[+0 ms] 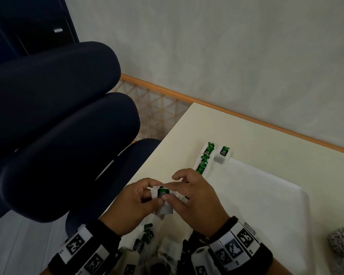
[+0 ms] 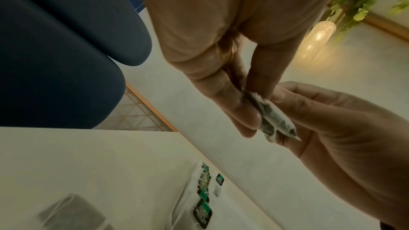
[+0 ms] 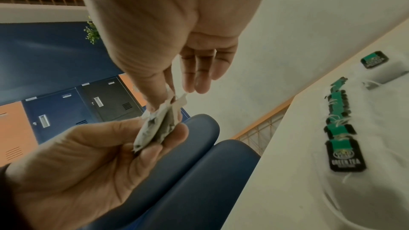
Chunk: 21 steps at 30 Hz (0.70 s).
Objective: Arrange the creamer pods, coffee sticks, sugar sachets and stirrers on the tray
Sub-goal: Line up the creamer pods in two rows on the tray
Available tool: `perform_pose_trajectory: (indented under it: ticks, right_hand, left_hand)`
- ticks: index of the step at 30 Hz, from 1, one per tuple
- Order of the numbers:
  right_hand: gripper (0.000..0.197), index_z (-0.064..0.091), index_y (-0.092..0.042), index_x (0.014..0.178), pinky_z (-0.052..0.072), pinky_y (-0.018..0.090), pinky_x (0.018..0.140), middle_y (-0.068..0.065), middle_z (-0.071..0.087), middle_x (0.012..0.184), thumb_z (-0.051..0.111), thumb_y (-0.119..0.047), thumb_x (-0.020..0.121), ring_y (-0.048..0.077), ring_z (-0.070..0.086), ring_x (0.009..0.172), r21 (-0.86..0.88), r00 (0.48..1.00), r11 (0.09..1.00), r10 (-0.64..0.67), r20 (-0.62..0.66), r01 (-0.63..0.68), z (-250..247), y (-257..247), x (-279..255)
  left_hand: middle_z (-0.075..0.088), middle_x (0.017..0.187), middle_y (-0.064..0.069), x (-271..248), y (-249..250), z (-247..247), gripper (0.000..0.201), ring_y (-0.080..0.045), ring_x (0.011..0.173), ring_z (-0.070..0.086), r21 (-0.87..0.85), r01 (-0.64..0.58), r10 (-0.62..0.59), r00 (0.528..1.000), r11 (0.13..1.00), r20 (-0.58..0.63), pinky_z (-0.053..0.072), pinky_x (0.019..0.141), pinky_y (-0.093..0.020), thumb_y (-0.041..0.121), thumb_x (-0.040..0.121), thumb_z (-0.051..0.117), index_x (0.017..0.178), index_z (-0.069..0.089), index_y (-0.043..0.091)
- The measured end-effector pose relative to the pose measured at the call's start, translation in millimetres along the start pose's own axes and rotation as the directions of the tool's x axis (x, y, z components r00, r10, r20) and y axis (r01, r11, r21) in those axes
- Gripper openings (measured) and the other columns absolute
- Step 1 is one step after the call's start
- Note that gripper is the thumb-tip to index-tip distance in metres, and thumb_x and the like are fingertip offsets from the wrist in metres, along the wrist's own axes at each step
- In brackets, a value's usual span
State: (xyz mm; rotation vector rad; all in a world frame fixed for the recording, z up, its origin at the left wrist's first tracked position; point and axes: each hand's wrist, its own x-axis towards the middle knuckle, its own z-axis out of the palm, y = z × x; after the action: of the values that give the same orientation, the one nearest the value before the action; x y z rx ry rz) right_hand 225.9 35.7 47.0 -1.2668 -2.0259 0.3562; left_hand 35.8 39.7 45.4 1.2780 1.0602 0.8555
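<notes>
Both hands hold one tea bag [image 1: 163, 197] above the tabletop [image 1: 246, 135] edge. The left hand [image 1: 131, 203] grips its lower part; the right hand [image 1: 195, 197] pinches its upper edge between thumb and forefinger. The bag is white with a green-and-black label, long axis roughly vertical. More tea bags form a row [image 1: 204, 159] on the white tray [image 1: 276, 215].

Both hands bare, no gloves or rings visible. Left wrist [image 1: 83, 249]: black cuff, white band on top carrying square black-and-white fiducial markers, roughly 7 o'clock in the head view. Right wrist [image 1: 234, 245]: same black cuff and white band, several markers side by side, roughly 5 o'clock. Dark sleeve fabric behind both bands.
</notes>
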Motion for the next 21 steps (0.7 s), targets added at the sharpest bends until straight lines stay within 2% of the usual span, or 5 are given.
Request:
perform_pose_trajectory:
  ticks: [5, 9, 15, 18, 21]
  right_hand:
    - [0.016, 0.073, -0.027, 0.093, 0.053, 0.030, 0.072, -0.005, 0.060, 0.106, 0.060, -0.033, 0.087, 0.009, 0.058, 0.083, -0.025, 0.991, 0.995, -0.101, -0.088, 0.099, -8, -5, -5]
    - [0.007, 0.065, -0.025, 0.080, 0.049, 0.020, 0.077, -0.011, 0.060, 0.107, 0.066, -0.032, 0.081, 0.004, 0.059, 0.097, 0.255, 0.995, 0.963, 0.096, -0.031, -0.085, -13, -8, -7]
    - [0.017, 0.063, -0.027, 0.071, 0.042, 0.011, 0.060, -0.005, 0.067, 0.075, 0.075, -0.020, 0.081, 0.000, 0.055, 0.063, 0.412, 0.925, 0.830, 0.313, 0.214, -0.376, -25, -9, -3]
    - [0.015, 0.065, -0.023, 0.071, 0.039, 0.014, 0.057, -0.006, 0.061, 0.065, 0.076, -0.023, 0.080, 0.001, 0.049, 0.057, 0.423, 0.903, 0.799, 0.356, 0.241, -0.427, -25, -7, 0]
    - [0.016, 0.063, -0.021, 0.070, 0.042, 0.019, 0.057, -0.004, 0.060, 0.064, 0.076, -0.021, 0.080, 0.006, 0.051, 0.057, 0.432, 0.900, 0.789, 0.380, 0.215, -0.437, -24, -6, 0]
  left_hand:
    - [0.072, 0.087, -0.022, -1, 6, 2, 0.021, -0.033, 0.079, 0.069, -0.075, 0.002, -0.001, 1.000, 0.997, 0.003, 0.057, 0.069, -0.035, 0.003, 0.079, 0.073, 0.099, 0.068, 0.005]
    - [0.072, 0.087, -0.022, -4, 6, 3, 0.028, -0.030, 0.078, 0.070, -0.091, -0.001, 0.003, 1.000, 0.996, 0.024, 0.057, 0.068, -0.034, 0.010, 0.074, 0.076, 0.100, 0.069, 0.003]
    - [0.073, 0.093, -0.020, -7, 5, 5, 0.033, -0.036, 0.087, 0.070, -0.080, -0.027, 0.030, 0.999, 0.996, 0.043, 0.058, 0.078, -0.042, 0.022, 0.075, 0.072, 0.103, 0.068, 0.006]
    - [0.071, 0.093, -0.024, -7, 3, 6, 0.037, -0.046, 0.091, 0.064, -0.033, -0.050, 0.052, 0.997, 0.998, 0.061, 0.053, 0.083, -0.052, 0.032, 0.075, 0.070, 0.104, 0.068, 0.009]
    - [0.071, 0.091, -0.021, -7, 5, 8, 0.033, -0.044, 0.090, 0.065, 0.002, -0.045, 0.045, 0.996, 0.999, 0.071, 0.056, 0.083, -0.048, 0.033, 0.079, 0.066, 0.103, 0.068, 0.011]
